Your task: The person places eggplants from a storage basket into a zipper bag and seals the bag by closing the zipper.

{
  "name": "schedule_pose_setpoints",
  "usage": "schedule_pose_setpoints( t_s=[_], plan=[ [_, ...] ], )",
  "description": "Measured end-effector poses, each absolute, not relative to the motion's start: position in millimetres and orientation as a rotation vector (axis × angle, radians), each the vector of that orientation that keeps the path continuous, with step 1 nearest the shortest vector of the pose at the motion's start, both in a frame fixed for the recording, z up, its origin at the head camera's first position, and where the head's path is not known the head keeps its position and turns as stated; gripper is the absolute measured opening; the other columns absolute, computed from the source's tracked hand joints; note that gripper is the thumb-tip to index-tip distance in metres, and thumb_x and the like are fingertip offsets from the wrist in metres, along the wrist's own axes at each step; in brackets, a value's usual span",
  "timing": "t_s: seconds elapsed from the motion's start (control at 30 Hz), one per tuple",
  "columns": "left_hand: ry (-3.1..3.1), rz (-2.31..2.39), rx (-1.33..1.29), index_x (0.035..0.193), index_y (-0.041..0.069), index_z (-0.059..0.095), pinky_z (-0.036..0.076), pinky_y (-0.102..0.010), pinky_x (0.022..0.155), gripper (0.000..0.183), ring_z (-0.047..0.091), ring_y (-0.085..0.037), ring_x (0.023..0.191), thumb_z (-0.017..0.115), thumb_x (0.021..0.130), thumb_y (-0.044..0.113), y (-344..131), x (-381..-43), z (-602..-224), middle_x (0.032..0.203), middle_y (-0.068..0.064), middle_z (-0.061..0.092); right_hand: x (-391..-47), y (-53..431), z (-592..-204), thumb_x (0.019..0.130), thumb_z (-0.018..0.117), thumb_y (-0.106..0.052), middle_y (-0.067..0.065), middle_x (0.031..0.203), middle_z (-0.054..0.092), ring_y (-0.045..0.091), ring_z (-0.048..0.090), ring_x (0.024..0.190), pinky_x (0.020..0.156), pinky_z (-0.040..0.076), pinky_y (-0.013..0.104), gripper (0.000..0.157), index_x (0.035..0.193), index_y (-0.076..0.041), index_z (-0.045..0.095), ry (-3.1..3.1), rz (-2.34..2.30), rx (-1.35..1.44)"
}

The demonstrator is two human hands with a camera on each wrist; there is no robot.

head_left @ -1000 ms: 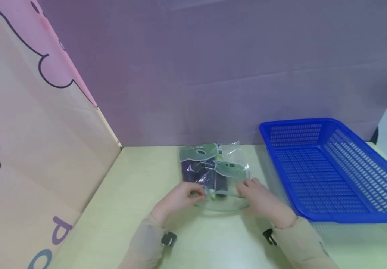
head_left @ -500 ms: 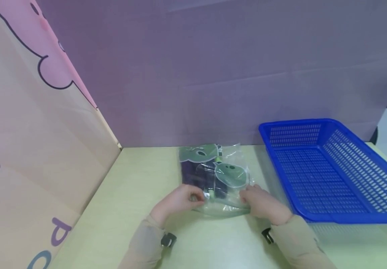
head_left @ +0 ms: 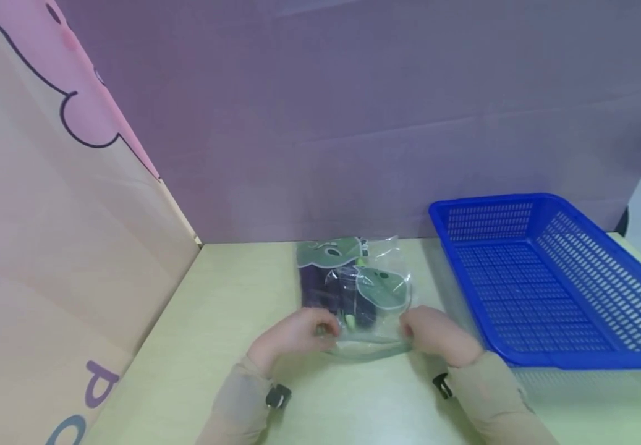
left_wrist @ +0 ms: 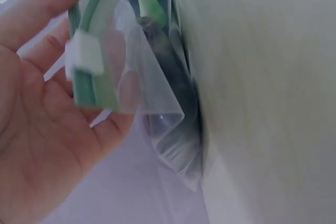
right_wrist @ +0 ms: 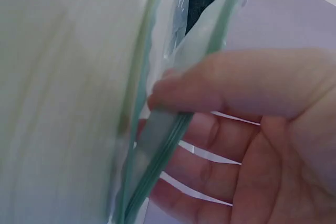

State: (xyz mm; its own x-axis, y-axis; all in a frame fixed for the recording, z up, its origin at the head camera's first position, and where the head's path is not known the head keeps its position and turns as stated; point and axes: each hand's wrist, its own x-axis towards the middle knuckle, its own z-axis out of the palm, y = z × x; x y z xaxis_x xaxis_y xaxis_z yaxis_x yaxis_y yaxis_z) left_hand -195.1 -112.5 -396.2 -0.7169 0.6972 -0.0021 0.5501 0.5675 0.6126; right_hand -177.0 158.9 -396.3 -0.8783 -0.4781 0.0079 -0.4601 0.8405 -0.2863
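Note:
A clear slider zip bag (head_left: pixel 389 318) with printed green shapes lies near the back of the table. Inside it are dark purple eggplants (left_wrist: pixel 176 72) with light green stem ends. My left hand (head_left: pixel 298 334) holds the bag's near left corner. There the green zip strip carries a white slider (left_wrist: pixel 84 53), with fingers showing behind the clear film. At the near right side, my right hand (head_left: pixel 437 334) pinches the green zip strip (right_wrist: pixel 163 156) between thumb and fingers. The bag's two edges stand apart in the right wrist view. Right fingertips are partly hidden behind the strip.
A blue plastic basket (head_left: pixel 467 303) with mesh walls stands to the right of the bag. Behind the table rises a purple-grey panel (head_left: pixel 320 154). A printed panel (head_left: pixel 75 247) borders the left side of the pale tabletop (head_left: pixel 231 278).
My right hand has shifted slightly toward me and to the right along the bag. The bag's near edge has come a little toward me. My left hand has barely moved.

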Motion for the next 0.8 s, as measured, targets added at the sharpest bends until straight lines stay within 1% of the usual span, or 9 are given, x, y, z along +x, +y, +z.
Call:
schedule_pose_setpoints(
  t_s=[0.07, 0.17, 0.23, 0.3, 0.37, 0.47, 0.6, 0.7, 0.8],
  plan=[
    [2.579, 0.814, 1.073, 0.101, 0.008, 0.066, 0.048, -0.026, 0.089, 0.026, 0.058, -0.014, 0.096, 0.075, 0.077, 0.012, -114, -195, -394, 0.099, 0.000, 0.066, -178, 159, -396, 0.066, 0.058, 0.010, -0.002, 0.064, 0.052, 0.014, 0.046, 0.062, 0.058, 0.043, 0.029, 0.023, 0.063, -0.012, 0.051, 2.968, -0.450, -0.748],
    [2.629, 0.702, 1.050, 0.101, 0.014, 0.065, 0.042, -0.033, 0.090, 0.034, 0.050, -0.015, 0.096, 0.080, 0.071, 0.019, -117, -193, -390, 0.100, 0.002, 0.060, -179, 159, -395, 0.074, 0.058, 0.006, 0.001, 0.067, 0.056, 0.017, 0.051, 0.063, 0.060, 0.046, 0.031, 0.018, 0.067, -0.010, 0.055, 2.977, -0.477, -0.712],
    [2.655, 0.623, 1.000, 0.099, 0.018, 0.062, 0.037, -0.035, 0.087, 0.038, 0.043, -0.014, 0.093, 0.082, 0.068, 0.024, -119, -191, -388, 0.099, 0.004, 0.053, -180, 159, -395, 0.079, 0.058, 0.004, 0.005, 0.072, 0.061, 0.021, 0.056, 0.067, 0.063, 0.049, 0.035, 0.013, 0.072, -0.008, 0.059, 2.980, -0.498, -0.686],
    [2.668, 0.556, 0.936, 0.097, 0.020, 0.057, 0.032, -0.034, 0.083, 0.041, 0.036, -0.014, 0.090, 0.083, 0.066, 0.026, -121, -189, -386, 0.096, 0.004, 0.044, -181, 158, -394, 0.082, 0.057, 0.002, 0.009, 0.077, 0.065, 0.025, 0.060, 0.071, 0.067, 0.052, 0.038, 0.010, 0.078, -0.005, 0.062, 2.989, -0.515, -0.670],
    [2.665, 0.516, 0.893, 0.096, 0.021, 0.051, 0.028, -0.033, 0.081, 0.044, 0.033, -0.015, 0.089, 0.083, 0.065, 0.024, -123, -188, -384, 0.094, 0.003, 0.038, -182, 158, -395, 0.084, 0.057, 0.002, 0.012, 0.081, 0.067, 0.029, 0.062, 0.075, 0.070, 0.053, 0.041, 0.008, 0.083, -0.003, 0.063, 3.001, -0.537, -0.658],
    [2.661, 0.497, 0.851, 0.096, 0.021, 0.048, 0.026, -0.033, 0.079, 0.045, 0.031, -0.017, 0.089, 0.080, 0.065, 0.016, -125, -185, -382, 0.093, 0.002, 0.034, -185, 159, -396, 0.085, 0.055, 0.002, 0.013, 0.079, 0.066, 0.029, 0.062, 0.074, 0.069, 0.053, 0.041, 0.008, 0.084, -0.001, 0.062, 3.025, -0.572, -0.640],
    [2.702, 0.493, 0.853, 0.098, 0.021, 0.050, 0.030, -0.036, 0.084, 0.039, 0.035, -0.018, 0.092, 0.075, 0.070, 0.008, -126, -185, -379, 0.094, 0.002, 0.039, -188, 160, -396, 0.086, 0.053, 0.003, 0.013, 0.077, 0.064, 0.028, 0.061, 0.072, 0.066, 0.052, 0.040, 0.008, 0.083, 0.000, 0.060, 3.040, -0.631, -0.604],
    [2.730, 0.549, 0.883, 0.097, 0.019, 0.055, 0.037, -0.038, 0.089, 0.030, 0.045, -0.017, 0.095, 0.073, 0.076, 0.008, -128, -187, -377, 0.096, 0.003, 0.051, -190, 160, -395, 0.086, 0.051, 0.003, 0.015, 0.078, 0.065, 0.029, 0.061, 0.071, 0.066, 0.052, 0.040, 0.008, 0.084, 0.001, 0.059, 3.041, -0.669, -0.579],
    [2.704, 0.669, 0.907, 0.094, 0.014, 0.060, 0.044, -0.040, 0.092, 0.019, 0.055, -0.017, 0.096, 0.071, 0.080, 0.009, -133, -191, -375, 0.095, 0.004, 0.061, -190, 160, -394, 0.086, 0.051, 0.003, 0.016, 0.079, 0.065, 0.029, 0.061, 0.071, 0.065, 0.052, 0.040, 0.008, 0.085, 0.002, 0.060, 3.040, -0.704, -0.536]
  ],
)
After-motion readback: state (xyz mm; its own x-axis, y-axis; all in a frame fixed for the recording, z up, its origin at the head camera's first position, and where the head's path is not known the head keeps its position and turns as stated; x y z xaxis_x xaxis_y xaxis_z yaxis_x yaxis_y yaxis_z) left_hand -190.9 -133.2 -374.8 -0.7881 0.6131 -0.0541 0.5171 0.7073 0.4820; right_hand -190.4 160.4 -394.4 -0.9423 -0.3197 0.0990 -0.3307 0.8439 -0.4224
